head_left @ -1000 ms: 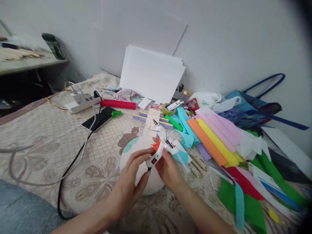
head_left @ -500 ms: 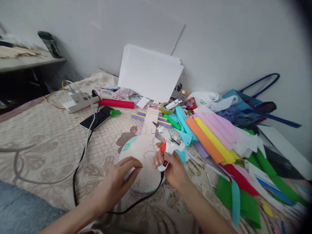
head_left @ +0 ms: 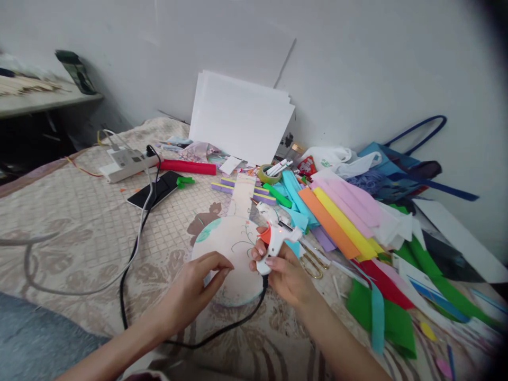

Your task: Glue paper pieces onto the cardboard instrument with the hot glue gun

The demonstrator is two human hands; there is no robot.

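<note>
My right hand (head_left: 283, 272) grips a white hot glue gun (head_left: 275, 241) with an orange trigger, its nozzle pointing away to the upper left. A black cord runs from the bottom of its handle. Over the left part of a round white board (head_left: 238, 288), my left hand (head_left: 200, 283) is curled with thumb and forefinger tips brought together; whatever may be between them cannot be made out. The board carries drawn curling lines and a green patch. From its far edge a pale strip (head_left: 242, 193) extends, lying across purple and yellow foam strips (head_left: 222, 188).
A power strip (head_left: 125, 168), a dark phone (head_left: 154, 190) and loose cables lie left. A red roll (head_left: 188, 167) and white sheets (head_left: 240, 116) are farther back. Gold-handled scissors (head_left: 313, 264), coloured paper (head_left: 329, 222) and a blue bag (head_left: 405, 172) crowd the right.
The view has shifted slightly, so the scene sits a little farther left. The glue gun stays in my right hand, raised slightly more upright; my left hand keeps nearly the same pose.
</note>
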